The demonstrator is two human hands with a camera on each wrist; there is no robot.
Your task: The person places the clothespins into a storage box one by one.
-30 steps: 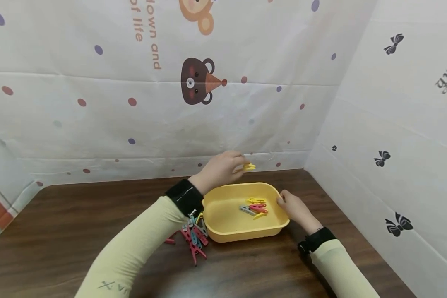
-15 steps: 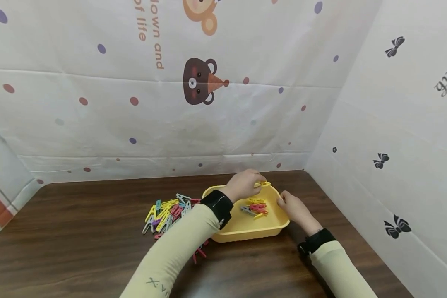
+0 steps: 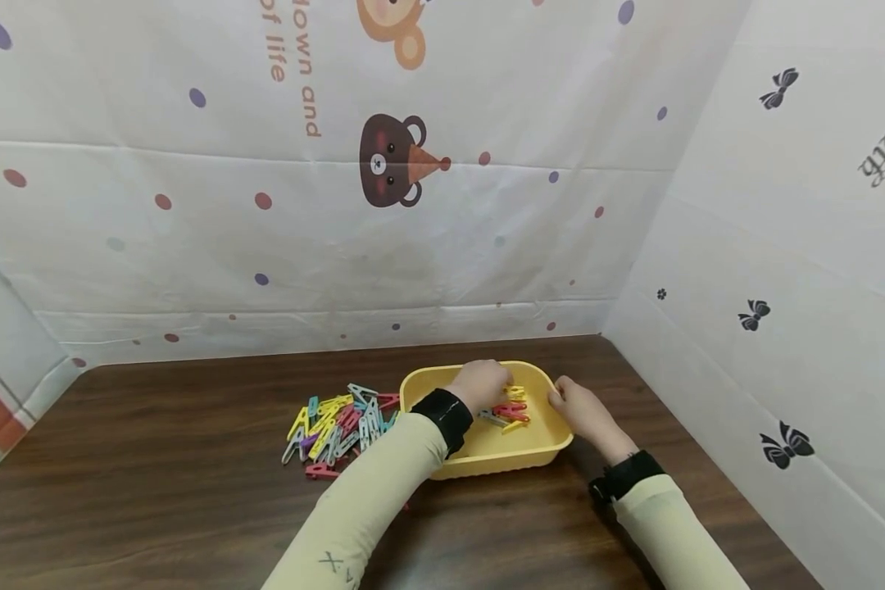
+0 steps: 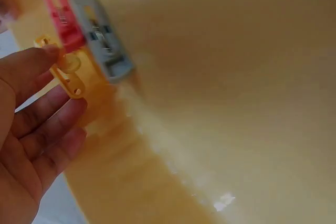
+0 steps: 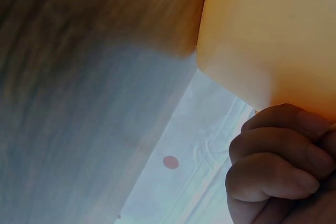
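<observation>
My left hand [image 3: 483,383] reaches down into the yellow plastic basin [image 3: 497,465]. In the left wrist view its thumb and fingers pinch a yellow clothespin [image 4: 70,80] close to the basin's inner surface. Right beside it lie a red clothespin [image 4: 64,19] and a grey clothespin [image 4: 102,35]; another yellow one is partly seen behind them. My right hand [image 3: 588,418] grips the basin's right rim, its fingers curled over the edge in the right wrist view [image 5: 278,156].
A pile of mixed clothespins [image 3: 339,422] lies on the brown wooden table [image 3: 155,475], left of the basin and partly hidden by the left sleeve [image 3: 369,500]. A patterned sheet [image 3: 265,246] hangs behind the table, and another white sheet [image 3: 782,246] at the right.
The left hand has moved rightward and down from above the basin's back rim into the basin, carrying the yellow clothespin. The right hand has stayed on the rim.
</observation>
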